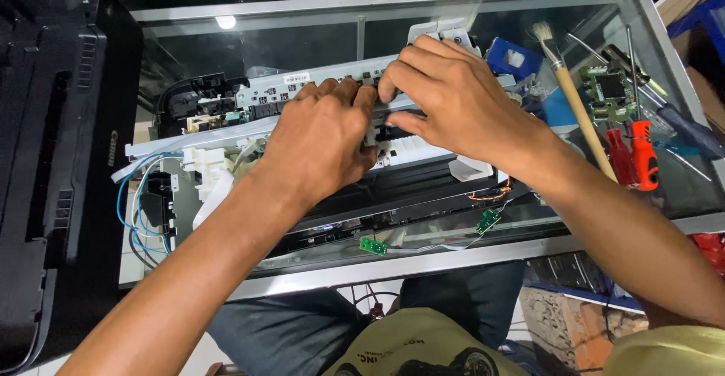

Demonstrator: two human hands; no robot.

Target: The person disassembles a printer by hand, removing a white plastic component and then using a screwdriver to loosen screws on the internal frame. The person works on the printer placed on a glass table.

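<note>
The left hand [321, 138] and right hand [445, 97] press side by side, fingers curled down on a long grey bar [260, 127] of the opened printer [226, 119] on the glass desk [393, 266]. Both hands hide the bar's middle. A brush [574, 97] and red screwdrivers [634, 153] lie nearby.

Printer assembly [317, 119]: white and grey plastic is seen over a black base. Wires [130, 195] at its left end: blue and white are noted. Two small circuit boards [372, 246]: green. Brush [570, 89]: pale bristles, tan wooden handle. Screwdriver handles [642, 153]: red, marked with black. Small box [513, 57] behind the hands: blue with a white patch. Tabletop [483, 259]: clear glass, framed in grey metal. Printer cover [45, 157] at left: black.
</note>
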